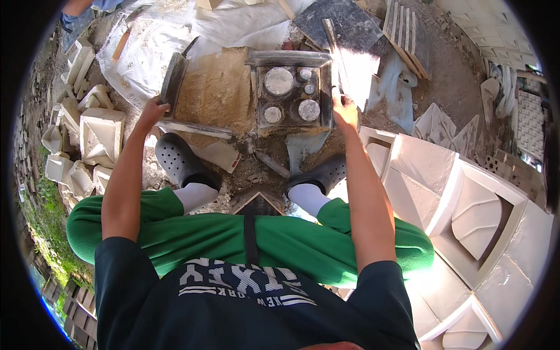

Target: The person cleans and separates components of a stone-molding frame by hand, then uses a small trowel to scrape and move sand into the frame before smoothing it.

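In front of my feet lies a dark square mould [294, 116] with several round grey-white discs standing in it. A dark bar [294, 58] runs along its far edge, and another dark side bar [326, 87] borders it on the right. My right hand [345, 112] closes round the near end of that right side bar. To the left, my left hand [155, 109] grips the lower end of a loose dark bar [173, 79], which leans at a slant beside a bed of tan sand [216, 90]. Most of my right fingers are hidden behind the hand.
White cast pieces [102, 137] are heaped on the left. Large white moulded panels [423, 163] stand close on my right. Beyond the sand lie a white sheet [151, 49], an orange-handled tool [121, 45] and a dark slab [341, 23]. Another person's hand [76, 7] shows at far left.
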### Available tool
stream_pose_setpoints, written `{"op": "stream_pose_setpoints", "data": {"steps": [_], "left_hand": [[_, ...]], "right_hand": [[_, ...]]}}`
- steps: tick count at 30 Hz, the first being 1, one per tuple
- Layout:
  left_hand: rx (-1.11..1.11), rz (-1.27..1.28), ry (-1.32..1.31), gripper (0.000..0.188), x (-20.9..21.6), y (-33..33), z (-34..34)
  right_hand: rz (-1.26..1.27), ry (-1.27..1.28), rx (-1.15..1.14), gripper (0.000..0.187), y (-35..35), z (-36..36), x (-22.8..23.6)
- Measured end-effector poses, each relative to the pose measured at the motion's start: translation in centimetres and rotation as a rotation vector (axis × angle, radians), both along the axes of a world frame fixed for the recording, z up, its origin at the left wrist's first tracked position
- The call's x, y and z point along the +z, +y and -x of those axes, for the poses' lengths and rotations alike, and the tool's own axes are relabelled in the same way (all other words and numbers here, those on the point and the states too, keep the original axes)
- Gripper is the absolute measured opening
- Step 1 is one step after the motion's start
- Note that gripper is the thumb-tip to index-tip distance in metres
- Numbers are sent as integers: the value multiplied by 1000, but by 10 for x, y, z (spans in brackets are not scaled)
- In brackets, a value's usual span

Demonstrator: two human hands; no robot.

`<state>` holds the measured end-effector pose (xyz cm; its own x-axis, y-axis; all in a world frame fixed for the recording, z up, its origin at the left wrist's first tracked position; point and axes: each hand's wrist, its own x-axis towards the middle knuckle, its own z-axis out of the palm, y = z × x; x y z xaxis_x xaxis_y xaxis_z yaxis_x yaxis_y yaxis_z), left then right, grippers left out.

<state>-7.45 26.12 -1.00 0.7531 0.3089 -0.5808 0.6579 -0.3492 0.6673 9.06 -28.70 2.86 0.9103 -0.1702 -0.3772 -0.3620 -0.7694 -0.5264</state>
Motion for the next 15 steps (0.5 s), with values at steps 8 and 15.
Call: {"op": "stream_pose_setpoints", "data": {"steps": [8, 15], "left_hand": [[-28, -463, -714, 36, 76, -163, -81], [332, 176, -225, 35, -34, -261, -97]], "right_hand": [[168, 79, 14, 82, 19, 4, 5], [-310, 31, 83, 83, 27, -38, -3]]}}
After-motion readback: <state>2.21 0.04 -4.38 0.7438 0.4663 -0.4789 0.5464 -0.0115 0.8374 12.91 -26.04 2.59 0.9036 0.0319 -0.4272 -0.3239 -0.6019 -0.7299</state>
